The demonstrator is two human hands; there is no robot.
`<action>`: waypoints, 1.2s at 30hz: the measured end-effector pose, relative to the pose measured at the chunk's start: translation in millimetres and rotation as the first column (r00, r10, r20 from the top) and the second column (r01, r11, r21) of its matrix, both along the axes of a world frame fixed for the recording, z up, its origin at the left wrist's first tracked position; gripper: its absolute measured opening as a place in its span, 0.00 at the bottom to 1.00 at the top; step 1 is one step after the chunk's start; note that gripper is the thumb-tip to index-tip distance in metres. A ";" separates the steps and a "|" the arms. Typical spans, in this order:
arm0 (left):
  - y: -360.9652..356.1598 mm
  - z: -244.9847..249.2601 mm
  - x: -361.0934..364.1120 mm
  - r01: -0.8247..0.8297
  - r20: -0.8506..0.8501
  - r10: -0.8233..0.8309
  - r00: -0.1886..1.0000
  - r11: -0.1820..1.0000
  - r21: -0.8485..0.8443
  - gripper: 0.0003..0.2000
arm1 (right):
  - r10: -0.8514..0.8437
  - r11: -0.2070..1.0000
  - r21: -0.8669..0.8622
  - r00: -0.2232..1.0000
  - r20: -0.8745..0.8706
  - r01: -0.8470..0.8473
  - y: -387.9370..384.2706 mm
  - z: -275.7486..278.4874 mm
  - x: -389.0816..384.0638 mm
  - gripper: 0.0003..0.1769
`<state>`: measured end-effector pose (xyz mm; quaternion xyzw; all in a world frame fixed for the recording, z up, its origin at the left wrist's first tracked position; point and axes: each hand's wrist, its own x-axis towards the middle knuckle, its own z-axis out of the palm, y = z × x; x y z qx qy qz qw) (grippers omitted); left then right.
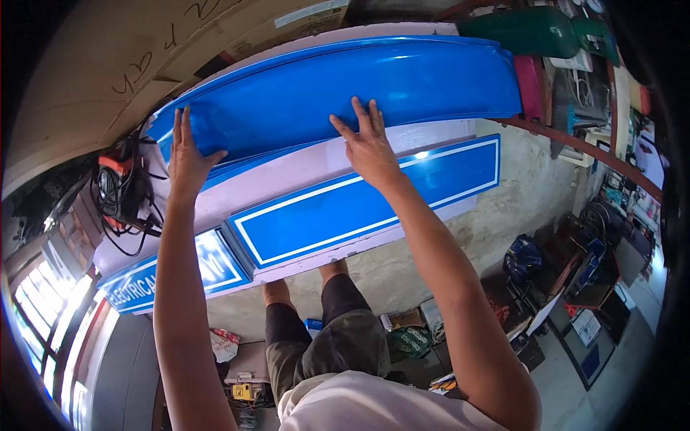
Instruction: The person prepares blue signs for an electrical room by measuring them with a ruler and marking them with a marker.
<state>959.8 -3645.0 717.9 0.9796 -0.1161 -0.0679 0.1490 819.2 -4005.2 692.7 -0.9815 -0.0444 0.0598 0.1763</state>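
Observation:
A long glossy blue sheet [287,93] lies across the far side of a pale table [287,179], with more blue layers showing under its edge. On its left end rests my left hand [188,154], fingers stretched out and thumb apart. My right hand [368,140] lies with spread fingers on the sheet's near edge, around its middle. Closer to me is a blue sign panel [374,205] with a white border and no lettering. Left of it sits a second blue sign [172,269] with white letters reading "ELECTRICA", partly hidden behind my left forearm.
A power tool with a black cord [118,183] sits at the table's left end. Large cardboard [93,79] stands along the far left side. A green cylinder [521,32] lies beyond the sheet's right end. Bags and assorted items crowd the floor at right.

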 end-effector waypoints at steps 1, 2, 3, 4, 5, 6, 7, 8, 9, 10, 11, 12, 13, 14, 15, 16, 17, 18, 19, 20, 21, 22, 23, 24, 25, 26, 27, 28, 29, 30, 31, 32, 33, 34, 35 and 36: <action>-1.1 1.8 -0.7 -0.064 -0.148 0.060 0.987 0.998 -0.022 0.67 | 0.007 1.000 -0.019 1.000 -0.010 -0.007 0.2 -0.9 0.0 0.38; -3.3 1.9 -3.3 -0.065 -0.148 0.061 0.987 0.998 -0.019 0.67 | 0.015 0.999 -0.031 1.000 -0.019 -0.016 2.5 -2.3 0.1 0.39; -5.0 3.1 -6.5 -0.073 -0.164 0.080 0.983 0.996 0.046 0.68 | 0.016 1.000 -0.021 1.000 -0.018 -0.016 3.7 -3.4 -0.5 0.39; -4.9 4.7 -8.4 -0.081 -0.177 0.100 0.979 0.990 0.113 0.70 | 0.015 1.000 -0.017 1.000 -0.015 -0.015 3.5 -3.8 -1.3 0.40; -5.1 4.8 -9.4 -0.084 -0.173 0.105 0.979 0.989 0.124 0.70 | 0.015 1.000 -0.014 1.000 -0.011 -0.015 2.7 -4.6 -1.2 0.41; -5.0 0.9 -11.6 -0.123 -0.169 0.149 0.974 0.980 0.158 0.71 | 0.019 1.000 -0.005 1.000 -0.010 -0.019 2.6 -5.2 -1.1 0.41; -3.8 -3.8 -13.4 -0.163 -0.164 0.195 0.967 0.968 0.190 0.72 | 0.025 1.000 -0.012 1.000 -0.014 -0.025 1.7 -5.5 -1.3 0.42; -1.7 -9.2 -15.1 -0.169 -0.162 0.202 0.966 0.966 0.198 0.72 | 0.032 0.999 -0.018 0.999 -0.019 -0.032 1.1 -6.0 -1.7 0.43; 0.6 -14.1 -16.5 -0.170 -0.144 0.191 0.971 0.974 0.150 0.73 | 0.023 1.000 -0.006 0.999 -0.032 -0.024 1.7 -4.7 -1.5 0.42; 5.7 -17.9 -16.6 -0.168 -0.125 0.181 0.976 0.980 0.106 0.73 | 0.029 1.000 0.007 0.999 -0.034 -0.029 1.3 -3.5 -1.4 0.42; 10.1 -22.3 -16.6 -0.173 -0.125 0.188 0.974 0.978 0.120 0.73 | 0.028 0.999 0.020 0.999 -0.027 -0.027 0.1 -1.8 -1.6 0.40; 9.3 -23.5 -17.1 -0.176 -0.124 0.191 0.974 0.976 0.127 0.74 | 0.026 0.999 0.034 0.999 -0.022 -0.026 0.0 -0.5 -1.9 0.38; 8.2 -24.2 -17.9 -0.178 -0.123 0.194 0.973 0.975 0.132 0.74 | 0.008 0.999 0.037 1.000 -0.027 -0.007 1.3 0.5 -1.8 0.33; 7.5 -24.0 -18.8 -0.184 -0.122 0.202 0.972 0.972 0.142 0.74 | 0.015 0.999 0.047 1.000 -0.027 -0.014 1.4 2.6 -1.5 0.33; 8.4 -25.4 -20.0 -0.191 -0.122 0.206 0.971 0.973 0.128 0.74 | 0.014 0.998 0.065 0.999 -0.032 -0.012 0.6 2.9 -2.2 0.33; 9.1 -26.7 -20.6 -0.196 -0.122 0.209 0.970 0.974 0.112 0.75 | 0.012 0.997 0.082 0.999 -0.037 -0.009 -0.6 3.2 -2.7 0.33; 10.5 -27.7 -21.2 -0.187 -0.103 0.199 0.975 0.976 0.112 0.76 | 0.009 0.996 0.093 1.000 -0.020 -0.007 -1.2 3.3 -3.1 0.31; 12.5 -29.6 -22.8 -0.192 -0.100 0.205 0.974 0.974 0.123 0.76 | 0.015 0.995 0.103 1.000 -0.019 -0.013 -1.9 3.9 -3.8 0.31; 13.9 -32.0 -24.9 -0.177 -0.073 0.186 0.980 0.978 0.112 0.76 | 0.012 0.994 0.112 0.999 -0.035 -0.008 -3.6 4.4 -4.2 0.30; 15.4 -34.7 -27.1 -0.160 -0.046 0.166 0.985 0.982 0.103 0.76 | 0.009 0.993 0.122 0.999 -0.052 -0.002 -5.0 4.3 -4.4 0.30; 16.1 -37.5 -29.4 -0.151 -0.008 0.152 0.988 0.985 0.088 0.76 | 0.003 0.990 0.139 0.999 -0.036 0.002 -5.7 5.7 -4.2 0.28; 17.8 -40.0 -30.8 -0.155 -0.009 0.156 0.988 0.983 0.097 0.76 | 0.008 0.989 0.148 0.999 -0.038 -0.002 -6.5 5.4 -4.7 0.28; 19.2 -42.3 -31.9 -0.145 0.020 0.144 0.989 0.988 0.062 0.76 | 0.007 0.987 0.162 0.999 -0.045 0.001 -7.6 5.4 -5.1 0.28; 21.3 -46.2 -33.0 -0.133 0.049 0.132 0.990 0.991 0.025 0.76 | 0.006 0.985 0.175 0.999 -0.053 0.003 -9.1 5.4 -5.6 0.29; 23.4 -50.3 -32.4 -0.127 0.077 0.126 0.989 0.992 0.002 0.76 | 0.010 0.984 0.180 0.999 -0.054 -0.001 -10.5 5.4 -5.7 0.29; 25.9 -54.0 -31.7 -0.130 0.077 0.129 0.989 0.991 0.008 0.76 | 0.018 0.983 0.182 0.999 -0.038 -0.011 -11.5 5.3 -5.8 0.29; 25.5 -52.9 -31.4 -0.136 0.075 0.138 0.988 0.990 -0.021 0.76 | 0.026 0.983 0.185 0.999 -0.023 -0.022 -11.6 5.4 -6.1 0.29; 25.4 -51.1 -32.2 -0.143 0.074 0.146 0.987 0.989 -0.049 0.76 | 0.031 0.981 0.195 0.999 -0.024 -0.026 -11.8 5.7 -6.3 0.29; 25.7 -49.2 -32.4 -0.151 0.067 0.153 0.986 0.988 -0.036 0.75 | 0.024 0.981 0.191 0.999 -0.023 -0.019 -11.8 5.6 -6.2 0.29; 28.2 -48.2 -32.2 -0.153 0.068 0.155 0.986 0.988 -0.027 0.75 | 0.015 0.982 0.186 1.000 -0.023 -0.011 -11.5 5.4 -6.5 0.30; 29.6 -47.4 -31.8 -0.155 0.050 0.158 0.986 0.986 -0.062 0.74 | 0.018 0.981 0.193 1.000 -0.023 -0.013 -11.2 5.4 -6.8 0.30; 30.7 -46.4 -31.6 -0.158 0.033 0.162 0.986 0.983 -0.099 0.74 | 0.014 0.981 0.194 0.999 -0.034 -0.007 -11.5 5.4 -6.9 0.30; 31.5 -45.5 -31.5 -0.160 0.035 0.163 0.986 0.983 -0.095 0.74 | 0.009 0.981 0.193 0.999 -0.044 -0.001 -12.4 4.7 -7.1 0.29; 32.4 -44.2 -31.5 -0.178 0.002 0.180 0.984 0.978 -0.108 0.74 | 0.012 0.980 0.198 0.999 -0.043 -0.003 -13.5 4.4 -7.3 0.29; 33.7 -42.8 -31.6 -0.197 -0.031 0.195 0.980 0.973 -0.120 0.74 | 0.013 0.979 0.203 0.999 -0.040 -0.005 -14.1 3.8 -8.0 0.30; 34.8 -40.6 -31.3 -0.198 -0.029 0.196 0.980 0.973 -0.115 0.74 | 0.014 0.978 0.208 0.999 -0.037 -0.006 -13.7 3.5 -8.0 0.30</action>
